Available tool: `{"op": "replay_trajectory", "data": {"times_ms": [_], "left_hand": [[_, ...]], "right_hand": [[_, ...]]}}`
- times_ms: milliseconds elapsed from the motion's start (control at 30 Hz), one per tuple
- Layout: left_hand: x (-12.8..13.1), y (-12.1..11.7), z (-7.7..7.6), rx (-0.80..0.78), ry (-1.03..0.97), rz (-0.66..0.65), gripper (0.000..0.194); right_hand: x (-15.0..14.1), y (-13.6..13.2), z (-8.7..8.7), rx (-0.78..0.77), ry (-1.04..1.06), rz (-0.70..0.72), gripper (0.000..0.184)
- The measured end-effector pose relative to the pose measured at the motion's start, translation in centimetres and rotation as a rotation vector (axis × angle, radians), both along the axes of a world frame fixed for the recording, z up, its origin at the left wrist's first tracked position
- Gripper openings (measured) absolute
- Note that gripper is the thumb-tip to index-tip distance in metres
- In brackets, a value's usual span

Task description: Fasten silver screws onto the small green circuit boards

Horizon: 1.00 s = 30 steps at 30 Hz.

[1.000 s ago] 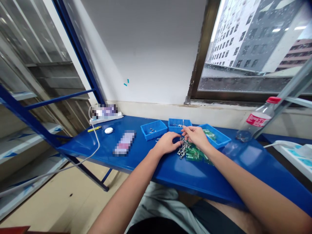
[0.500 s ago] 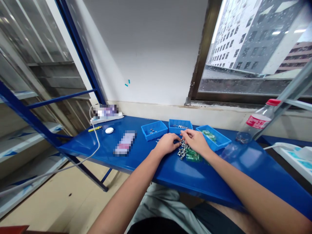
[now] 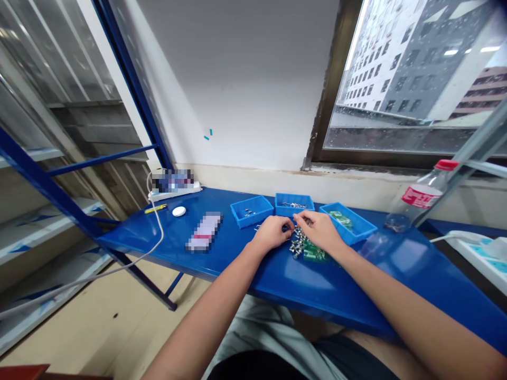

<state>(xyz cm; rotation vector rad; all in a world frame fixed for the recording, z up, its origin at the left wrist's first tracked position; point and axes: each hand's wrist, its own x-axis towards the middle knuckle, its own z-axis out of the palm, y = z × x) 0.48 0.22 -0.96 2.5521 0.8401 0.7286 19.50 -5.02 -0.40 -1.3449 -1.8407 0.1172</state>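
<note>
On the blue table, my left hand curls with thumb and forefinger brought together at the left side of a pile of small shiny metal parts. Just across from it, my right hand pinches with its fingertips over the far side of the pile. Whatever sits in either pinch is too small to make out. Several green pieces like small circuit boards lie below the right hand, against the metal parts. Thin metal pins poke out beside the left hand.
Behind the hands stand three blue trays: one with a few small parts, one with metal pins, one with green pieces. Leftward lie a blurred phone-like slab, a white round object and a yellow-handled tool. A bottle stands right.
My left thumb and forefinger have drawn into a rounder pinch, with a gap showing inside. My right hand stays nearly in place, its fingertips slightly shifted.
</note>
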Motion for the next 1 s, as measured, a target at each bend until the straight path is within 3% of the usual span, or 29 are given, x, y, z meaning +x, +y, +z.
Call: {"op": "replay_trajectory", "data": {"times_ms": [200,400,567,733,867,1000], "left_hand": [[0.14,0.20,-0.30,0.095,0.049,-0.020,0.021],[0.06,0.48,-0.41,0.030,0.027,0.010,0.015],[0.03,0.62,-0.35,-0.125,-0.232,0.102,0.016],[0.30,0.93,-0.42,-0.391,-0.582,0.066,0.025],[0.36,0.73,-0.13,-0.425,-0.611,0.030,0.024],[0.20,0.39,0.26,-0.366,-0.548,0.076,0.020]], "right_hand": [[-0.06,-0.06,0.03,0.006,-0.022,0.009,0.036],[-0.19,-0.38,0.38,-0.007,-0.033,0.002,0.037],[0.05,-0.10,0.30,0.037,-0.017,0.002,0.025],[0.37,0.47,-0.28,0.059,0.005,0.045,0.016],[0.24,0.46,-0.40,0.005,0.058,0.048,0.015],[0.02,0.19,-0.11,-0.040,0.132,0.019,0.014]]}}
